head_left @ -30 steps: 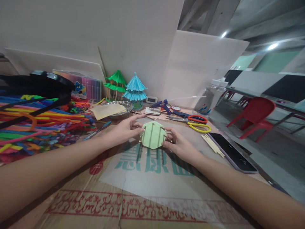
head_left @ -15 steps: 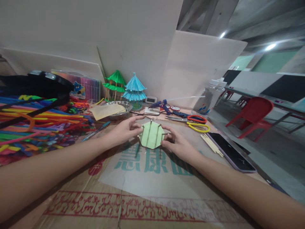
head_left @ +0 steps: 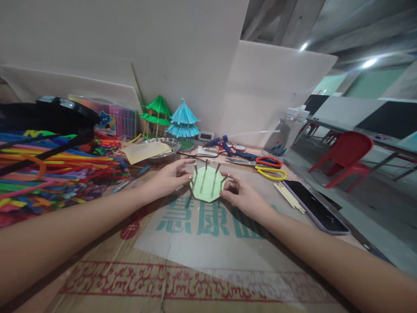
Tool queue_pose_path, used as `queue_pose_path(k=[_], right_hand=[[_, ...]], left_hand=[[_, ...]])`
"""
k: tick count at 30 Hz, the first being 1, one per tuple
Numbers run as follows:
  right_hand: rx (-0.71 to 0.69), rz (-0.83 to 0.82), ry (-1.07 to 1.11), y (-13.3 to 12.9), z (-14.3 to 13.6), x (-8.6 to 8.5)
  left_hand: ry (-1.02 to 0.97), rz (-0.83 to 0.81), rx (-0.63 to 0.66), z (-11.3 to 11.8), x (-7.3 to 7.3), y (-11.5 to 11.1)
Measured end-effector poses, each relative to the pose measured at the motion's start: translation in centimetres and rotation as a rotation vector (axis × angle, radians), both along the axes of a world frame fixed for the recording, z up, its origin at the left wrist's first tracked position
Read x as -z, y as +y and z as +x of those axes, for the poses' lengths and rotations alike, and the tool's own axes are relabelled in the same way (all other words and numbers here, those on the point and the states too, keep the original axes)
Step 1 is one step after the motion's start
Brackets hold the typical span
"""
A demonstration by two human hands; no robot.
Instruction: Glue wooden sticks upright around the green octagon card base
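Observation:
Between my two hands is a pale green octagonal base with several short sticks standing up around its edge. My left hand grips it at the left, thumb at the rim and index finger stretched past the back. On the opposite side, my right hand holds the rim with its thumb in front and curled fingers behind. Underneath lies a translucent sheet on printed cardboard.
Colourful pipe cleaners are heaped at left. Behind stand a green pavilion model, a blue one and a metal plate. A glue gun, scissors, loose sticks and a phone lie right.
The green base has tilted a little in my hands, so its sticks show longer and more upright. My right fingers have curled in slightly.

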State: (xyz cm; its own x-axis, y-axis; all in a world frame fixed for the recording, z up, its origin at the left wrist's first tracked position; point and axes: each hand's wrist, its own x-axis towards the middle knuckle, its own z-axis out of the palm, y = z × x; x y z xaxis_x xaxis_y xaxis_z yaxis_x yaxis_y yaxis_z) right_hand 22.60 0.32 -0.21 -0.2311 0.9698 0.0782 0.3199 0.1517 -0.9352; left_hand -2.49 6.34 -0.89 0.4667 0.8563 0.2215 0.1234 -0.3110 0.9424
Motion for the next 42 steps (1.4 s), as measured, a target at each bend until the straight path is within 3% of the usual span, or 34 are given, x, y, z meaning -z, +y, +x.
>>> queue_pose_path(k=[4,8,14,18,23,28,42], right_hand=[[-0.001,-0.002,-0.008,-0.1,-0.1,-0.2],[0.031,0.006,-0.045,0.0,0.0,-0.2],[0.075,-0.010,-0.056,0.0,0.2,-0.3],[0.103,0.015,0.006,0.0,0.3,-0.5],[0.198,0.129,0.135,0.5,0.7,-0.2],[0.203,0.103,0.135,0.8,0.7,-0.3],[0.133,0.097,0.120,1.0,0.4,0.2]], left_hand=[[0.010,0.023,0.003,0.0,0.1,0.1],[0.081,0.139,-0.088,-0.3,0.1,0.5],[0.514,0.583,-0.215,-1.8,0.2,1.6],[0.746,0.731,-0.214,-2.3,0.7,2.1],[0.938,0.711,-0.293,-2.1,0.5,2.2],[0.986,0.662,-0.328,-1.7,0.7,2.9],[0.994,0.743,-0.226,-2.3,-0.1,3.2]])
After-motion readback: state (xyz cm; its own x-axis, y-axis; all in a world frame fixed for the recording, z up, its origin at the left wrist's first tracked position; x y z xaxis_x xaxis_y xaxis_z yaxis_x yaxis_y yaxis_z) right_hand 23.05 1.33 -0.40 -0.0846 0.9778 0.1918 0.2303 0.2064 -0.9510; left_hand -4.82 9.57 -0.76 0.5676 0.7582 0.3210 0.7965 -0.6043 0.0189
